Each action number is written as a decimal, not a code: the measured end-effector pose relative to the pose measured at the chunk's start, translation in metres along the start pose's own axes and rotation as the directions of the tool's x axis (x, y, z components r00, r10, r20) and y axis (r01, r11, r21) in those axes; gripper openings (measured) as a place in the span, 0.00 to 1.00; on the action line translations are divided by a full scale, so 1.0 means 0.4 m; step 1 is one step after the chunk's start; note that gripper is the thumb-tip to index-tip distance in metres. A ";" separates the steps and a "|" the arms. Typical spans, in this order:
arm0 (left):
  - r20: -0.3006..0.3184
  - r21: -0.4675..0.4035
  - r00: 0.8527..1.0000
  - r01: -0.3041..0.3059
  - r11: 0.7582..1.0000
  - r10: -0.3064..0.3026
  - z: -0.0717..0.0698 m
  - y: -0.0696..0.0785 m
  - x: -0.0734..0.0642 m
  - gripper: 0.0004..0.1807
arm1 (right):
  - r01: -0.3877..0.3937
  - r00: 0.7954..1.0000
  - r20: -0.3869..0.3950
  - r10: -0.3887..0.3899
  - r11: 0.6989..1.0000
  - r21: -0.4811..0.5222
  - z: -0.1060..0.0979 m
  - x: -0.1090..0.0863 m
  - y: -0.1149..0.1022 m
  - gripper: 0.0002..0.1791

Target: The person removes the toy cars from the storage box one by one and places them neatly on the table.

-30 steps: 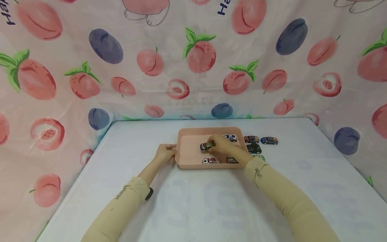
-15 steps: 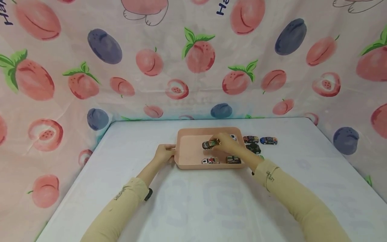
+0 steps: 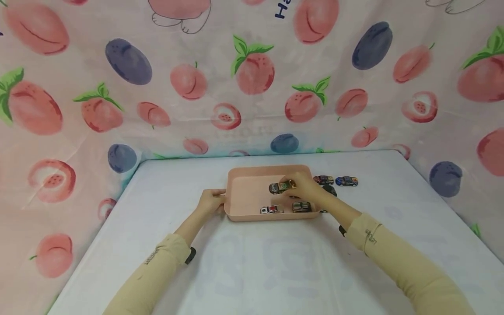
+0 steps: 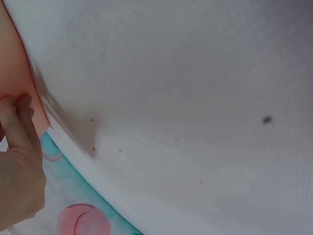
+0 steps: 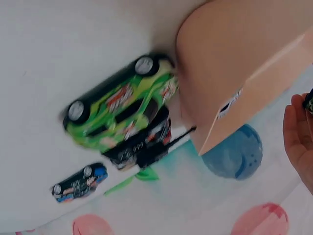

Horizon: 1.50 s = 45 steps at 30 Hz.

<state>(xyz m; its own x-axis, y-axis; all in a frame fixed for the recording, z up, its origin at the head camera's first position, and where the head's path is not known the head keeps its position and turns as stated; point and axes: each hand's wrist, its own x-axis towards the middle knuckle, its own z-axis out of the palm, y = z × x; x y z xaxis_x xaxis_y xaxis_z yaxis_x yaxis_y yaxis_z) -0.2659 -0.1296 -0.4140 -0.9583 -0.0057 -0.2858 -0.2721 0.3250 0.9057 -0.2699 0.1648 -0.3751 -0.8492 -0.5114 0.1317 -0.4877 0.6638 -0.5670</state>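
Observation:
Over the tray my right hand (image 3: 305, 186) pinches a dark green and orange toy car (image 3: 280, 187) by its right end. In the right wrist view only part of that hand (image 5: 299, 142) shows at the right edge. My left hand (image 3: 210, 201) holds the pink tray (image 3: 229, 218) at its left side; in the left wrist view its fingers lie against the tray's outer wall (image 4: 22, 73). Inside the tray, along the near wall, are a white and red toy car (image 3: 271, 210) and a dark camouflage-like toy car (image 3: 301, 207). My right hand hides the tray's right part.
Right of the tray several more toy cars rest on the white table (image 3: 252, 271): a blue one (image 3: 347, 181), a red and black one (image 3: 323, 180), a black one (image 3: 330, 190) and a green one (image 5: 122, 107) close to the tray wall. A fruit-print cloth (image 3: 252, 118) hangs behind.
My right hand has lifted the dark green toy car a little and carried it to the right within the tray. The left hand stays at the tray's left side. The head view shifts slightly.

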 end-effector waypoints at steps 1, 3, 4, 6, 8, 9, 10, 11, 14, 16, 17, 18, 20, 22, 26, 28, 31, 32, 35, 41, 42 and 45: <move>-0.004 0.006 1.000 -0.001 1.000 0.001 -0.002 0.000 -0.002 0.21 | -0.012 1.000 0.006 0.012 1.000 0.008 -0.006 -0.004 -0.002 0.16; -0.009 0.007 1.000 -0.005 1.000 0.005 -0.004 -0.001 -0.004 0.21 | -0.031 0.999 0.013 0.030 0.999 0.010 -0.018 -0.014 -0.005 0.17; -0.011 0.007 1.000 -0.007 1.000 0.007 -0.005 0.000 -0.005 0.21 | -0.034 0.999 0.013 0.034 0.999 0.007 -0.024 -0.020 -0.003 0.18; -0.008 0.006 1.000 -0.011 1.000 0.011 -0.005 -0.001 -0.003 0.21 | -0.041 0.999 0.000 0.041 0.999 -0.027 -0.036 -0.035 0.005 0.20; -0.002 0.005 1.000 -0.011 1.000 0.011 -0.003 -0.002 -0.002 0.21 | -0.044 0.999 -0.004 0.044 0.997 -0.056 -0.049 -0.052 0.016 0.20; 0.001 0.005 1.000 -0.010 1.000 0.010 -0.001 -0.003 -0.001 0.21 | -0.050 0.999 -0.006 0.050 0.997 -0.062 -0.056 -0.061 0.022 0.20; 0.004 0.006 1.000 -0.013 1.000 0.013 0.000 -0.004 0.000 0.21 | -0.052 0.999 -0.007 0.051 0.996 -0.073 -0.064 -0.071 0.027 0.20; 0.006 0.005 1.000 -0.013 1.000 0.013 0.002 -0.004 0.000 0.21 | -0.052 0.999 -0.008 0.052 0.995 -0.085 -0.072 -0.080 0.032 0.20; 0.005 0.005 1.000 -0.015 1.000 0.015 0.006 -0.004 0.000 0.20 | -0.036 0.999 -0.004 0.036 0.994 -0.104 -0.098 -0.105 0.046 0.20; 0.000 0.008 1.000 -0.021 1.000 0.021 0.006 -0.004 -0.002 0.20 | -0.021 1.000 -0.003 0.021 0.992 -0.125 -0.112 -0.119 0.056 0.20; -0.002 0.009 1.000 -0.021 1.000 0.021 0.006 -0.004 -0.003 0.20 | -0.016 1.000 -0.002 0.016 0.991 -0.131 -0.118 -0.126 0.062 0.20; 0.000 0.011 1.000 -0.023 1.000 0.023 0.005 -0.005 -0.005 0.20 | -0.013 1.000 -0.002 0.013 0.991 -0.133 -0.124 -0.132 0.068 0.20; 0.004 0.019 1.000 -0.026 0.999 0.026 0.001 -0.004 -0.007 0.21 | -0.017 1.000 -0.004 0.017 0.991 -0.135 -0.134 -0.145 0.081 0.20; 0.009 0.025 1.000 -0.028 0.999 0.028 -0.004 -0.003 -0.009 0.21 | -0.030 1.000 -0.006 0.029 0.990 -0.138 -0.143 -0.157 0.096 0.19; 0.008 0.031 1.000 -0.031 0.999 0.030 -0.015 -0.003 -0.012 0.22 | -0.048 0.999 0.000 0.048 0.988 -0.146 -0.157 -0.177 0.127 0.18; 0.003 0.032 1.000 -0.028 0.999 0.028 -0.018 -0.004 -0.012 0.21 | -0.057 0.998 0.006 0.059 0.987 -0.152 -0.161 -0.187 0.143 0.18; 0.004 0.024 1.000 -0.025 0.999 0.025 -0.018 -0.006 -0.011 0.21 | -0.075 0.997 0.007 0.077 0.985 -0.156 -0.167 -0.204 0.168 0.19; 0.006 0.022 1.000 -0.026 0.999 0.026 -0.017 -0.007 -0.010 0.21 | -0.080 0.997 0.007 0.082 0.984 -0.160 -0.169 -0.209 0.177 0.19; 0.015 0.015 0.999 -0.034 0.999 0.034 -0.014 -0.007 -0.008 0.21 | -0.086 0.996 -0.007 0.086 0.981 -0.175 -0.177 -0.223 0.201 0.18; 0.017 0.022 0.999 -0.029 0.999 0.028 -0.008 -0.005 -0.004 0.21 | -0.096 0.995 -0.047 0.089 0.980 -0.177 -0.189 -0.241 0.252 0.17; 0.016 0.023 1.000 -0.027 0.999 0.027 -0.008 -0.005 -0.003 0.21 | -0.099 0.995 -0.048 0.092 0.979 -0.180 -0.191 -0.244 0.260 0.17; 0.016 0.022 1.000 -0.027 0.999 0.027 -0.006 -0.004 0.001 0.21 | -0.108 0.994 -0.045 0.102 0.975 -0.195 -0.195 -0.249 0.282 0.17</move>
<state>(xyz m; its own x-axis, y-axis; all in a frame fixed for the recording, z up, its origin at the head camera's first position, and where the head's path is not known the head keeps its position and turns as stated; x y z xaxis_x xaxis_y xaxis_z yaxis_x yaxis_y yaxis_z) -0.2662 -0.1324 -0.4150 -0.9636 0.0185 -0.2666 -0.2441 0.3455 0.9061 -0.2561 0.3334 -0.3887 -0.9026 -0.4162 0.1101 -0.4228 0.8090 -0.4084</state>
